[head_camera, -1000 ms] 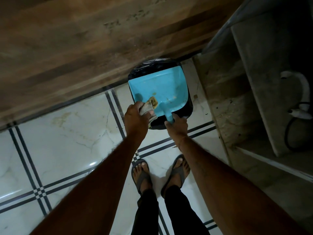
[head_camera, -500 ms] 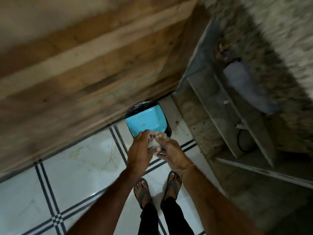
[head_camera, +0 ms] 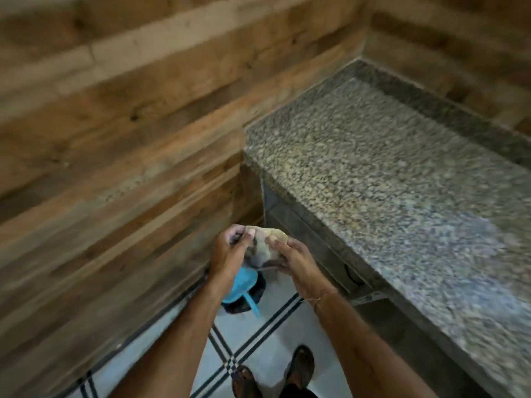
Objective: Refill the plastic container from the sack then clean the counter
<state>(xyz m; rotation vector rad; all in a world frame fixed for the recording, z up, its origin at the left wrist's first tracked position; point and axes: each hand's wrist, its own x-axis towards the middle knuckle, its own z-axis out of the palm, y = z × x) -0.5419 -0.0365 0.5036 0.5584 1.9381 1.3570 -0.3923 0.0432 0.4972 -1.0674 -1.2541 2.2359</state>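
A crumpled, stained pale cloth (head_camera: 265, 245) is held between both my hands in front of me, above the floor. My left hand (head_camera: 230, 251) grips its left side and my right hand (head_camera: 293, 257) grips its right side. Below the hands a blue dustpan (head_camera: 242, 285) rests on a black-lined bin (head_camera: 253, 297) on the floor. The speckled granite counter (head_camera: 388, 173) stretches along the right, its top bare. The sack and the plastic container are out of view.
A wood-plank wall (head_camera: 115, 139) runs along the left and back. The floor (head_camera: 258, 349) is white tile with dark double lines. My sandalled feet (head_camera: 298, 366) stand at the bottom edge. Dark shelving sits under the counter.
My right hand has let go of the dustpan handle and taken hold of the cloth with the left. Both hands rose from the bin, and the view lifted to show the counter top.
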